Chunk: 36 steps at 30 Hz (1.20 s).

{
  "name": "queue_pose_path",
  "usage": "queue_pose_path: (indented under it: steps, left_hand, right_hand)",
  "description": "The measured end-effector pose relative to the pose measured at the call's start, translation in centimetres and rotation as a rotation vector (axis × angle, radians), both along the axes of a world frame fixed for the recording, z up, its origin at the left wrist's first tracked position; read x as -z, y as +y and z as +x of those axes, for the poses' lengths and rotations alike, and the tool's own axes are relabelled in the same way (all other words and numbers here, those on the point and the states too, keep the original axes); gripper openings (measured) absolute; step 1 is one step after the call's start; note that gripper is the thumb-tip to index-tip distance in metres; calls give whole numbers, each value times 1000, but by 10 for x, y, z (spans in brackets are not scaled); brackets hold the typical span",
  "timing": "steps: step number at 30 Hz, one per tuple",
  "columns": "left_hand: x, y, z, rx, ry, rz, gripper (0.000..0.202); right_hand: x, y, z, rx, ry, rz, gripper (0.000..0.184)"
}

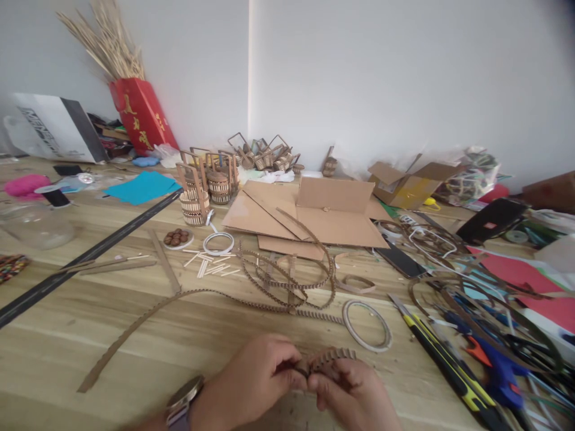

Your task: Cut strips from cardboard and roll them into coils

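A short strip of corrugated cardboard (332, 357), ridged along its edge and curved, is pinched between my two hands close to the table's front. My left hand (251, 380), with a watch (186, 392) at the wrist, grips its left end between thumb and fingers. My right hand (354, 392) holds it from the right, thumb beside the other thumb. Just beyond lies a roll of white tape (367, 325). A long corrugated strip (251, 303) runs across the table behind my hands, coiled loosely in the middle.
Right of my hands lie a yellow-black utility knife (444, 359) and a blue glue gun (501, 371). Cardboard sheets (269, 209), small woven buckets (194, 206), scattered sticks (215, 265) and a smaller tape ring (218, 243) are farther back. A black strip (99, 251) crosses the left side.
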<state>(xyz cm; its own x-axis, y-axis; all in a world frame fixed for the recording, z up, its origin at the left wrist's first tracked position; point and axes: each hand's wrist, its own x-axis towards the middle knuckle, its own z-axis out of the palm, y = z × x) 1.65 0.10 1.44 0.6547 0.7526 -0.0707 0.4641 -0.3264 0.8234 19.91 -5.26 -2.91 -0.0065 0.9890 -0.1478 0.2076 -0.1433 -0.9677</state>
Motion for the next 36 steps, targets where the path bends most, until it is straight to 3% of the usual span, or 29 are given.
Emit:
queue_pose_path:
  steps: [6, 15, 19, 24, 27, 36]
  left_hand:
    - [6, -3, -2, -6, 107, 101, 13]
    - [1, -4, -3, 23, 185, 137, 14]
    - [1, -5, -2, -8, 113, 88, 12]
    - [-3, -5, 0, -92, -73, -84, 3]
    - [-5, -5, 1, -56, -176, -182, 12]
    - [-4, -3, 1, -70, -72, -50, 18]
  right_hand:
    - [-6, 2, -2, 12, -68, -31, 29]
    - [8, 2, 1, -24, -101, 20, 30]
    - [5, 1, 0, 7, -97, 27, 29]
    - [-5, 1, -3, 80, -9, 57, 37]
    - [-9, 1, -4, 109, 88, 68, 42]
    - [-8, 1, -4, 119, 62, 46, 45]
